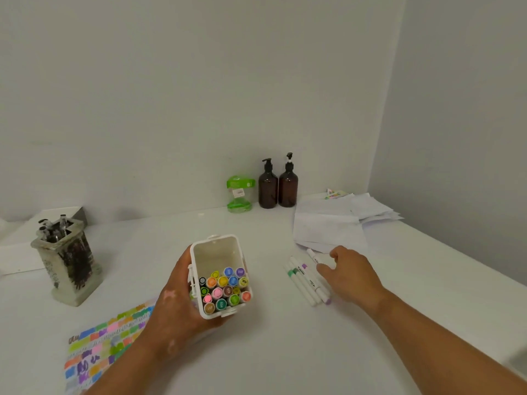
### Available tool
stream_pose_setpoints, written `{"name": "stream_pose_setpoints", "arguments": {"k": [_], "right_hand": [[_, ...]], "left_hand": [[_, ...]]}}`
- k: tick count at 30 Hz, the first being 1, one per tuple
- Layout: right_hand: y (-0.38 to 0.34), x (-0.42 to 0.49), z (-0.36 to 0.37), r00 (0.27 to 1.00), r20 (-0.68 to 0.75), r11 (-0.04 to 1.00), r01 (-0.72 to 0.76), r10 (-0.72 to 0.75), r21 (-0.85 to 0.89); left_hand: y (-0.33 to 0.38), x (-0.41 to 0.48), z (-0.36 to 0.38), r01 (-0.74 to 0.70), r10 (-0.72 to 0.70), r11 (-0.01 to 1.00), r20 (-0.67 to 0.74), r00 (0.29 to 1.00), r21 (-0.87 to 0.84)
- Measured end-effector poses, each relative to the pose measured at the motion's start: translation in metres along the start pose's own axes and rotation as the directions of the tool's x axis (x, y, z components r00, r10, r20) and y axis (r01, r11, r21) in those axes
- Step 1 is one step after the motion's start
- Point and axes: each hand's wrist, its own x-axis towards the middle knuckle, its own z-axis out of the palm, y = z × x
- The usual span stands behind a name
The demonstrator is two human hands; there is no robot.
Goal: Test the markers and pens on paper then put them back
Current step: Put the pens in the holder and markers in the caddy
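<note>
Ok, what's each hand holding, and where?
Left hand grips the marker box round its side; right hand is at the loose markers, grip unclear.

Marker box (pixel 216 253) showing smooth white plastic, slightly glossy. Loose markers (pixel 306 283) looking same smooth plastic. Amber bottles (pixel 268 189) gleaming glossy. Paper sheets (pixel 328 223) lying matt. Pen holder (pixel 71 266) appearing rough, mottled.

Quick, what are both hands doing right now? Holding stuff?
Left hand: holds the white marker box.
Right hand: at the loose markers; cannot tell whether it grips one.
</note>
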Motion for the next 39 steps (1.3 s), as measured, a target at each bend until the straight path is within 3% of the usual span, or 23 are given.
{"name": "stream_pose_setpoints", "arguments": {"k": [5, 11, 18, 24, 28, 32, 39], "right_hand": [[-0.003, 0.014, 0.019, 0.988, 0.156, 0.991, 0.034, -0.013, -0.133], [-0.019, 0.023, 0.046, 0.985, 0.173, 0.963, 0.074, -0.029, -0.26], [-0.031, 0.024, 0.053, 0.973, 0.226, 0.951, 0.113, -0.048, -0.286], [-0.028, 0.022, 0.049, 0.986, 0.156, 0.93, 0.112, -0.06, -0.351], [-0.014, 0.034, 0.023, 0.999, 0.05, 0.952, 0.028, -0.013, -0.304], [0.013, 0.049, -0.011, 0.998, -0.043, 0.929, -0.068, 0.056, -0.363], [0.039, 0.055, -0.002, 0.997, 0.001, 0.906, -0.072, 0.079, -0.417]], "left_hand": [[-0.004, 0.006, 0.012, 0.008, -0.008, 0.999, 0.017, 1.0, -0.038], [-0.01, 0.006, 0.011, -0.011, 0.012, 0.999, 0.005, 1.0, -0.037], [-0.013, 0.008, 0.01, -0.038, 0.039, 0.998, 0.015, 0.999, -0.059], [-0.011, 0.007, 0.009, -0.027, 0.028, 0.993, 0.007, 1.0, -0.116], [-0.01, 0.004, 0.011, -0.035, 0.035, 0.992, -0.001, 0.999, -0.123], [-0.013, 0.003, 0.014, -0.017, 0.023, 0.986, 0.033, 0.999, -0.164], [-0.009, 0.002, 0.01, 0.038, -0.033, 0.986, 0.038, 0.999, -0.163]]}}
